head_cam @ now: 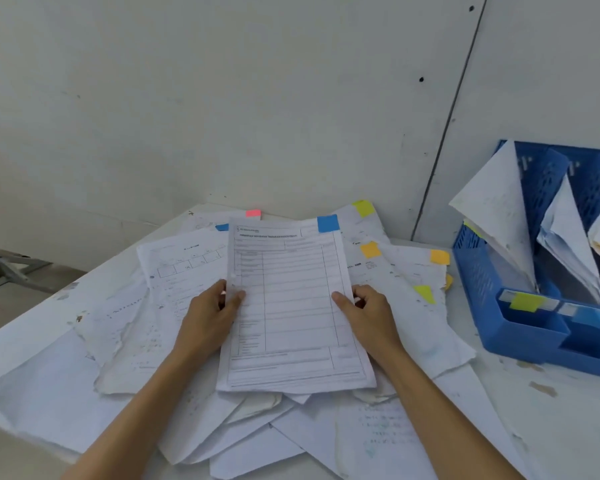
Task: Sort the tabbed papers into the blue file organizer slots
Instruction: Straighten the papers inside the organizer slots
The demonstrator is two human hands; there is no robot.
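I hold one printed sheet [291,306] by both long edges, just above the pile of papers [129,341] on the white table [568,417]. My left hand [208,317] pinches its left edge, thumb on top and fingers curled under. My right hand [371,317] pinches the right edge the same way. The sheet is a white form ruled into rows and columns, with a bold heading line near the top and small print I cannot read. A blue tab [327,223] sticks up from its top right corner. It may be more than one leaf, though I cannot tell.

The pile below is loose and fanned out, with many sheets crumpled or torn at the edges. More tabs show at its far side: a pink tab [253,213] behind the held sheet, a yellow tab [363,208] to the right of the blue one, and two orange tabs [370,250] [440,257] nearer the right. A second yellow tab [425,294] lies just beside my right hand.

The blue file organizer [478,282] stands at the table's right side, near the pile but apart from it. Filed papers [492,209] lean in its upright slots. On its front ledge I see a yellow label [523,301] and, further right, a blue label [593,318]. A pale wall [222,98] rises behind the table.
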